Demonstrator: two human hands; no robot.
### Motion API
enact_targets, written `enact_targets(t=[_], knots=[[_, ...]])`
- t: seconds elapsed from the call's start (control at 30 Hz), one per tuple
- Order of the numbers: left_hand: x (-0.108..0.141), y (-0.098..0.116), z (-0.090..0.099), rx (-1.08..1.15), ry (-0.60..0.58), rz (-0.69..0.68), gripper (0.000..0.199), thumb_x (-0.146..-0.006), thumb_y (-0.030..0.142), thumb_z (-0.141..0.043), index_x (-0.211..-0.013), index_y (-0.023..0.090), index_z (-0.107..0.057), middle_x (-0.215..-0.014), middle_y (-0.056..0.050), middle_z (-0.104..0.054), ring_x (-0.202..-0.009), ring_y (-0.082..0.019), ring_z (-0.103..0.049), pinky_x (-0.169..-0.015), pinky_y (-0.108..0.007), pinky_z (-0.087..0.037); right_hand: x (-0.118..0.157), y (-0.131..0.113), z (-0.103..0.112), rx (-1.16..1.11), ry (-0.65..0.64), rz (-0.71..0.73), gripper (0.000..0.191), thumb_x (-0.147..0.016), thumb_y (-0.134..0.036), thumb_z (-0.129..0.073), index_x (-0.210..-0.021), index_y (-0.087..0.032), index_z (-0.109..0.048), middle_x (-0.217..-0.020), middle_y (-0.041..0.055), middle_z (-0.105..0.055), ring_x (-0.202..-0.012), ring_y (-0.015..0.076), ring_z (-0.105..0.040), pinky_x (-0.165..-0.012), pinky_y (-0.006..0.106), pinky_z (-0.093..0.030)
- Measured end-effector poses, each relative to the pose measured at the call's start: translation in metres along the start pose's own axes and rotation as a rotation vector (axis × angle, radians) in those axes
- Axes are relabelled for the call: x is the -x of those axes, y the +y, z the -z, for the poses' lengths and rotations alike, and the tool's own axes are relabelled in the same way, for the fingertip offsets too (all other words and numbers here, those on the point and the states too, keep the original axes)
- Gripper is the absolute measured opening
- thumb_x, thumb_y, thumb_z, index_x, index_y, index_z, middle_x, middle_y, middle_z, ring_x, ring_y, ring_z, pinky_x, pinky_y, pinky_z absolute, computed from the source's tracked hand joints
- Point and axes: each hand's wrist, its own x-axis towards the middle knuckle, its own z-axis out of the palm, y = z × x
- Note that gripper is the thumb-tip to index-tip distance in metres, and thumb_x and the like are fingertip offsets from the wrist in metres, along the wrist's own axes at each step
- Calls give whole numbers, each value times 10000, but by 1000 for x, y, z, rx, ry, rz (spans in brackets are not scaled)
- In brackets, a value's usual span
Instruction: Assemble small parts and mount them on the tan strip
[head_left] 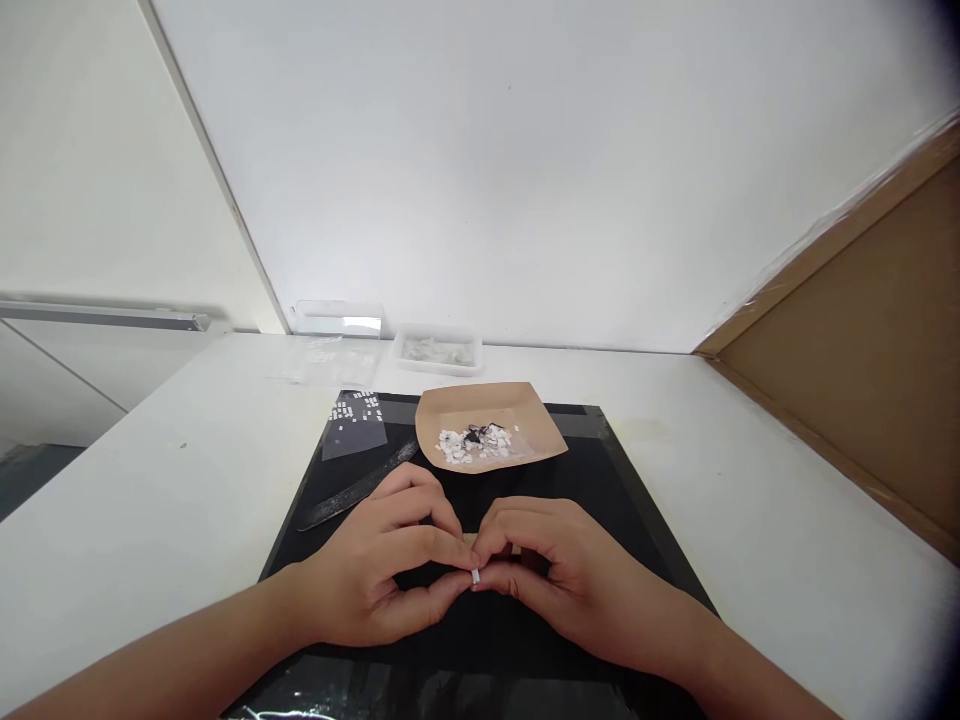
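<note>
Between the fingertips of both hands is a tiny white piece point(475, 576), too small to make out its kind. My left hand point(405, 565) pinches it from the left, thumb below and index finger above. From the right, my right hand point(559, 565) meets it in a similar pinch, so the fingertips of the two hands touch or nearly touch. Both hands are over a black mat point(450, 635). Just beyond them stands a brown paper tray point(540, 420) holding many small white bits point(469, 445) and some black scraps point(480, 433).
A dark nail file point(352, 497) lies left of the tray. Behind it is a dark sheet point(356, 438) bearing small white stickers. Farther back are clear plastic bags point(326, 355) and a translucent box point(439, 350), near the white wall. A brown panel point(862, 370) rises at right.
</note>
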Motion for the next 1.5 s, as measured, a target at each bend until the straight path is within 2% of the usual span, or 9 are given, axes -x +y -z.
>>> enact_targets(t=[0.3, 0.5, 0.77, 0.93, 1.2, 1.5], knots=[[-1, -2, 0, -18, -18, -32, 234, -854, 71, -736, -1053, 186, -689, -926, -52, -684, -874, -166, -595, -890, -384, -493, 0, -2, 3, 10, -83, -15, 121, -1005, -291, -630, -989, -225, -730, -919, -7, -671, -816, 99, -618, -753, 216, -481], [-1, 1, 3, -39, -79, -12, 210, -881, 116, -743, -1065, 191, -677, -987, -60, -677, -944, -181, -578, -920, -380, -478, 2, -5, 4, 19, -120, -16, 136, -1032, -270, -565, -1000, -221, -688, -957, 5, -643, -840, 108, -602, -763, 227, -482], [-4, 3, 7, -20, -192, 42, 136, -961, 124, -644, -1084, 181, -631, -1004, -53, -668, -996, -176, -558, -971, -346, -449, 3, -6, 3, -7, -151, -55, 159, -1045, -282, -513, -964, -216, -633, -954, 14, -621, -837, 126, -583, -766, 257, -489], [-2, 4, 7, -35, -156, 91, 115, -961, 123, -636, -1062, 176, -632, -977, -54, -634, -956, -182, -533, -927, -346, -444, 2, -9, 3, -19, -77, -81, 178, -1043, -322, -525, -974, -226, -658, -958, 20, -648, -852, 139, -599, -777, 266, -489], [1, 1, 4, 25, -89, 177, 96, -956, 139, -635, -1041, 185, -632, -944, -52, -616, -930, -182, -506, -803, -300, -463, 1, -12, -4, -152, -73, -260, 273, -1066, -408, -463, -939, -222, -617, -845, -11, -677, -671, 102, -608, -606, 212, -476], [-2, 3, 5, 29, -42, 172, 126, -968, 106, -594, -1048, 184, -654, -913, -39, -650, -900, -176, -545, -896, -372, -452, 1, -13, -6, -190, -38, -299, 286, -1057, -450, -471, -973, -224, -626, -851, -1, -700, -667, 109, -621, -585, 210, -468]])
